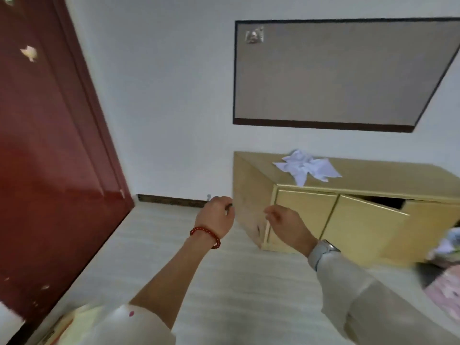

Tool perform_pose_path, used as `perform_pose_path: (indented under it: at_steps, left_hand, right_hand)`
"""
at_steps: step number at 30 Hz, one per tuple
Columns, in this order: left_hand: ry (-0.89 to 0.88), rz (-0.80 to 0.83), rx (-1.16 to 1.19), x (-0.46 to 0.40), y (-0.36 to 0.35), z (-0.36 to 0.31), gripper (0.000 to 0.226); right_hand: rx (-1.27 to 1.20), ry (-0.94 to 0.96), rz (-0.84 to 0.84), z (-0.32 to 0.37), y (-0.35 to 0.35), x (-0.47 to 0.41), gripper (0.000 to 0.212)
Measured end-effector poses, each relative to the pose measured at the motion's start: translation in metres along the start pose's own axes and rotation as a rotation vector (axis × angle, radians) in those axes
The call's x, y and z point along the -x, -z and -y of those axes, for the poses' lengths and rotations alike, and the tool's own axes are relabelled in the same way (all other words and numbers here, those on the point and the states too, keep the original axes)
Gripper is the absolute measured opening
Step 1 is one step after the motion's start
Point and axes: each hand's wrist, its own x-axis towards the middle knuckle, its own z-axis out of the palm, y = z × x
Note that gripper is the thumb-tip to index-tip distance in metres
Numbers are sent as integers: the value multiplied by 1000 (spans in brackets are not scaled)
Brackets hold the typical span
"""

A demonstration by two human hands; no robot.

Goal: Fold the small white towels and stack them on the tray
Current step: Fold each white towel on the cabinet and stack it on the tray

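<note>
- Towels (pixel 306 168): crumpled white heap, unfolded, lying on top of the yellow wooden cabinet (pixel 373 210); above and beyond both sets of fingertips, well apart from them, nearer the right hand's than the left's. How many pieces make up the heap cannot be told.
- Left hand (pixel 216 215): raised in the air with its back to the camera; fingers curled inward, a small dark spot at the fingertips too blurred to identify, so whether they pinch anything cannot be told. Red bead bracelet (pixel 206 236) on the wrist, forearm bare, pale sleeve pushed up.
- Right hand (pixel 286 224): raised just beside the left, apart from it; fingers loosely bent and holding nothing, tips pointing toward the left hand. Grey watch (pixel 322 251) on the wrist, pale sleeve behind it.
- Cabinet: sits directly behind both hands' fingertips; one door to the right of the right fingers hangs ajar, showing a dark gap.
- Dark red door (pixel 49 145): far left of the left fingers.
- Framed grey board (pixel 348 73): on the white wall, high above the fingers.
- Pale floor (pixel 236 282): beneath both arms.
- Pink and white fabric (pixel 445 277): at the right edge, blurred.
</note>
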Motion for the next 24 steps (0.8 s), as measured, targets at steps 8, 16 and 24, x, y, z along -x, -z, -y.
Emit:
perform_pose_path:
  at_steps: [8, 16, 24]
  left_hand:
    - [-233, 196, 114, -165, -152, -123, 21]
    - [-258, 350, 144, -365, -264, -164, 23]
    - [-248, 492, 122, -496, -377, -191, 24]
  right_hand:
    - [-19, -307, -214, -168, 102, -69, 25]
    - [5, -491, -214, -283, 156, -223, 26]
    - [12, -632, -183, -381, 185, -334, 25]
